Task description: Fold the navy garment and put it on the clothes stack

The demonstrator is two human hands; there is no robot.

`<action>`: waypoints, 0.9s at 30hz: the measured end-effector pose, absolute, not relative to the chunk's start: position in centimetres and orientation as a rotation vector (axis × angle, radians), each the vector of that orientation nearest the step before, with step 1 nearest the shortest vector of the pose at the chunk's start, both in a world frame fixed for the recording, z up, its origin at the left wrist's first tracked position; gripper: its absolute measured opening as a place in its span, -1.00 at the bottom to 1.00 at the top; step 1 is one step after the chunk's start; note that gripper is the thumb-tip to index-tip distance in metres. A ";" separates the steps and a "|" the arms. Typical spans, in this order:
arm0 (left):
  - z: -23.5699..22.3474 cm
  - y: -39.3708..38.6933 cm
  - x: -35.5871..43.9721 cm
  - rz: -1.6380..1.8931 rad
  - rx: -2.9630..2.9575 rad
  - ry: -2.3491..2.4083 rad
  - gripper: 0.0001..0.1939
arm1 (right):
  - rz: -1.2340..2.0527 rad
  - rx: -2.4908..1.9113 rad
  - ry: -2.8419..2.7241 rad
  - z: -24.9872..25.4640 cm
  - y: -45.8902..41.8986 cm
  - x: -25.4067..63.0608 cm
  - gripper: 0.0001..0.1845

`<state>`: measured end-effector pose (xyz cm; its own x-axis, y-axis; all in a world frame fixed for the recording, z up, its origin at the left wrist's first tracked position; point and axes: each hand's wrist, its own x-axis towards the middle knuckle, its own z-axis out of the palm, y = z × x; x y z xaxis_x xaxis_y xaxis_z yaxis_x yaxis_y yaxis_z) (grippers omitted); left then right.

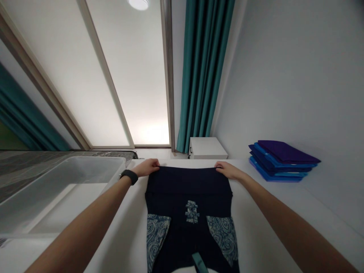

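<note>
Head view shows a navy garment (187,180) spread flat on the white table (256,231), the left hand (147,167) and right hand (229,170) pinching its two far corners between thumb and fingers. It looks light, soft and floppy, best held by those corners.

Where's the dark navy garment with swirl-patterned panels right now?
In the head view, the dark navy garment is spread at lower centre over the white tabletop, its far corners held by the left hand and right hand.
</note>
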<state>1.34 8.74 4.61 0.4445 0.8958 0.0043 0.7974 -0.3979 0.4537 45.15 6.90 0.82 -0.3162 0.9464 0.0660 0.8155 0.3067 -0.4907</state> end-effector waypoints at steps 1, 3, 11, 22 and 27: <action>4.8 8.8 1.4 0.405 2.321 1.450 -0.77 | 0.506 -1.579 -2.213 1.0 7.1 45.2 -0.80; 5.2 8.7 1.5 0.500 2.335 1.472 -0.77 | 0.466 -1.565 -2.181 1.3 7.1 45.2 -0.73; 7.4 5.6 1.4 0.599 2.480 1.428 -0.78 | 0.322 -1.522 -2.276 2.9 4.0 46.0 -0.83; 8.2 -3.8 -0.6 0.759 2.604 1.394 -0.77 | 0.161 -1.363 -2.217 6.2 -5.4 45.7 -0.82; 4.8 -10.6 -1.0 0.698 2.694 1.272 -0.84 | 0.116 -1.292 -2.216 1.6 -12.3 45.2 -0.81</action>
